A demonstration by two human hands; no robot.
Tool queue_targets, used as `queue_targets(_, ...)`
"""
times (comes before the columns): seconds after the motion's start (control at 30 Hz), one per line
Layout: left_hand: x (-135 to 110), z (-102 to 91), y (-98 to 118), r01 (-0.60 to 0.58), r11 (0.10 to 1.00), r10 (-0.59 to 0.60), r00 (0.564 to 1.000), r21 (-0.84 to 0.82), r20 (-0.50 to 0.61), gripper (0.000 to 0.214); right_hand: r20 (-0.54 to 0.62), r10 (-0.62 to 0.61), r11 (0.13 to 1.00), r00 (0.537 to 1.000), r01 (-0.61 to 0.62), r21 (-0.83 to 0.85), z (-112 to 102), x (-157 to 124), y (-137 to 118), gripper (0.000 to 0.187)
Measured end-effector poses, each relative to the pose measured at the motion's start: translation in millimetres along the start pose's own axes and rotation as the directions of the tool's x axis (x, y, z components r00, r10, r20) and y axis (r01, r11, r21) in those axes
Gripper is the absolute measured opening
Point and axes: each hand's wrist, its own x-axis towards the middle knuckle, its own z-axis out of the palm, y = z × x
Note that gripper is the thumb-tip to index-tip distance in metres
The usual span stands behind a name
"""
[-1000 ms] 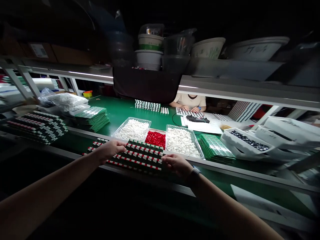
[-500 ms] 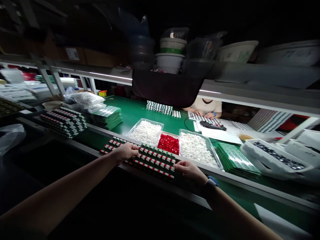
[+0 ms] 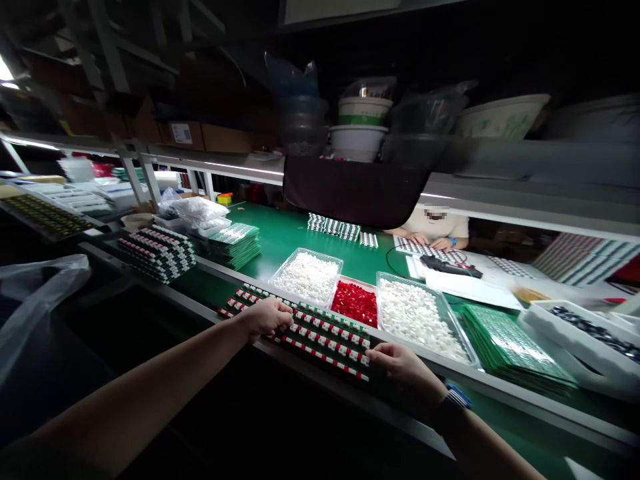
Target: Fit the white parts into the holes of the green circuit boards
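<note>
The board [image 3: 327,345], pinched at its two ends by the left hand [image 3: 265,319] and the right hand [image 3: 403,367], was at the near edge of the green table [image 3: 280,233], and I judged it light and stiff, its small pieces [image 3: 325,359] perhaps easily loosened, so these bare ends seemed to me the safest hold.

One heap of red plastic pieces [image 3: 355,303], flanked by two heaps of white pieces, left [image 3: 307,277] and right [image 3: 417,317]. Stacks of green circuit boards: two, left [image 3: 233,243] and right [image 3: 515,350] of the red heap. Wearer's hands, before it: left [image 3: 270,317] and right [image 3: 395,363], two. Co-worker's hands, beyond it [image 3: 417,238] [image 3: 441,244]: two.
</note>
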Motion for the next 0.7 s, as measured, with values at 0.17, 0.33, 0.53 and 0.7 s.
queue_targets(0.17, -3.6, 0.0, 5.1, 0.03, 0.999, -0.03, 0.999, -0.021, -0.031, 0.019, 0.041, 0.059, 0.998, 0.997, -0.06, 0.011, -2.1, 3.3, 5.0, 0.033)
queue_targets(0.33, -7.7, -1.3, 9.2, 0.043, 0.999, -0.044, 0.998, -0.024, -0.042, 0.026, 0.153, 0.108, 0.982, 0.982, -0.129, 0.136, -2.6, 10.0, 15.0, 0.035)
queue_targets(0.53, -8.8, 1.9, 11.1, 0.05, 0.998, -0.051, 0.997, -0.026, -0.065, 0.038, 0.17, 0.107, 0.96, 0.98, -0.146, 0.237, -2.8, 8.7, 15.9, 0.036)
queue_targets(0.7, -5.8, 17.0, 9.5, 0.01, 0.999, -0.011, 1.0, -0.049, -0.027, 0.034, 0.152, 0.119, 0.965, 0.981, -0.15, 0.215, -18.8, 3.0, 24.0, 0.037)
